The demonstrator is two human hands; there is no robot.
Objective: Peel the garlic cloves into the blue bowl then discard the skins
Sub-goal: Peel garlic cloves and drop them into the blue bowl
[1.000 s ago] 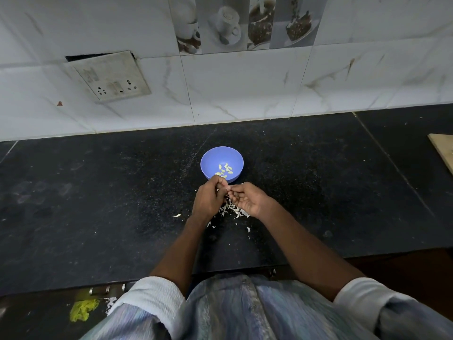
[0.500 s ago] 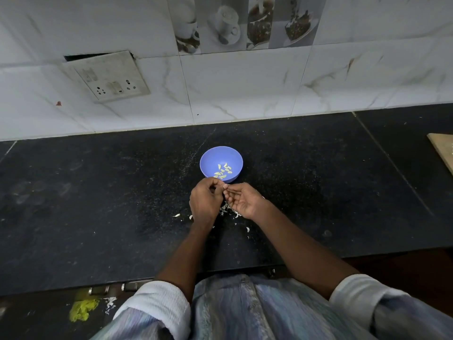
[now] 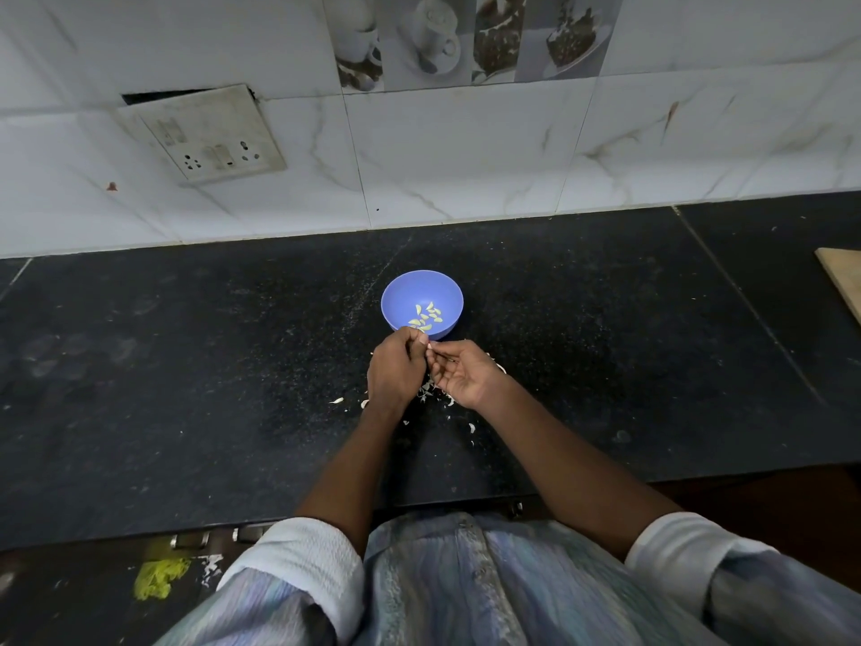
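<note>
The bowl (image 3: 421, 296) is a plain periwinkle blue, with pale yellow-green garlic cloves (image 3: 426, 317) inside. The table (image 3: 186, 366) is black stone flecked with fine light speckles, strewn with white garlic skins (image 3: 431, 394). The wall tiles (image 3: 466, 156) are white marble with grey and tan veins. The sleeves (image 3: 303, 557) are white, over streaky blue-grey cloth (image 3: 466, 589).
</note>
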